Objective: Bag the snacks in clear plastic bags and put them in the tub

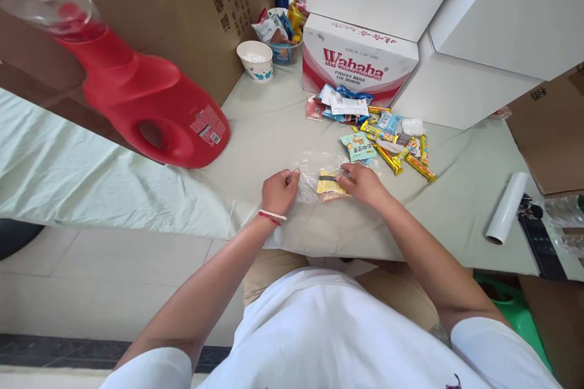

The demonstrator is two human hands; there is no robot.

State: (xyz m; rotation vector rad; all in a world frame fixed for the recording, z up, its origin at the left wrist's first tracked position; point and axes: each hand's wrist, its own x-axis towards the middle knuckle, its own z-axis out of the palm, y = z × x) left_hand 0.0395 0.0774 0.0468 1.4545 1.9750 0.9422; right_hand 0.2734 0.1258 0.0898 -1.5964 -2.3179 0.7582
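Note:
My left hand [280,191] is closed, pinching the left edge of a clear plastic bag [307,185] that lies on the cloth-covered table. Thumb and fingers of my right hand [362,183] close on the right end of a yellow snack packet [328,181], which lies at the bag with a pinkish packet partly hidden below it. Whether the packet is fully inside the see-through bag is hard to make out. Just beyond my right hand lies a pale green snack packet [358,147]. Several yellow stick-shaped snacks [420,168] are scattered to its right.
A large red jug [164,109] stands at the left. Toward the back are a paper cup [255,62], a tub of snacks [285,53] and a Wahaha carton [360,58] with blue packets [349,103] before it. A white roll [507,208] lies at the right.

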